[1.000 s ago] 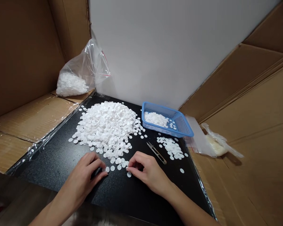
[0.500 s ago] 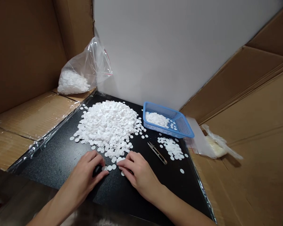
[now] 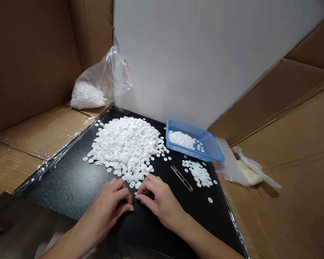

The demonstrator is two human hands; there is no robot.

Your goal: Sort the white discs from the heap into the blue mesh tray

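My left hand (image 3: pixel 118 198) rests low on the black table with its fingers curled and thumb tip near the forefinger; what it holds, if anything, is hidden. Close beside it, my right hand (image 3: pixel 158 197) has thumb and forefinger pinched together, and a bit of white disc shows inside the curled fingers. Just beyond both hands, the large pile of small white discs (image 3: pixel 126 140) spreads forward, its nearest loose discs close to my fingertips. To the right of my right hand lie thread snips (image 3: pixel 181 178) and a smaller group of white discs (image 3: pixel 199 174).
A blue plastic basket (image 3: pixel 218 154) with white discs inside stands at the back right. At the back left is a clear bag of white pieces (image 3: pixel 88 95) on cardboard. Another bag with pale yellowish contents (image 3: pixel 250 172) lies right of the black table (image 3: pixel 62 187).
My hands have drawn closer together, the left moving right and slightly nearer me. The short row of discs that lay between them no longer shows there. The view has shifted slightly.
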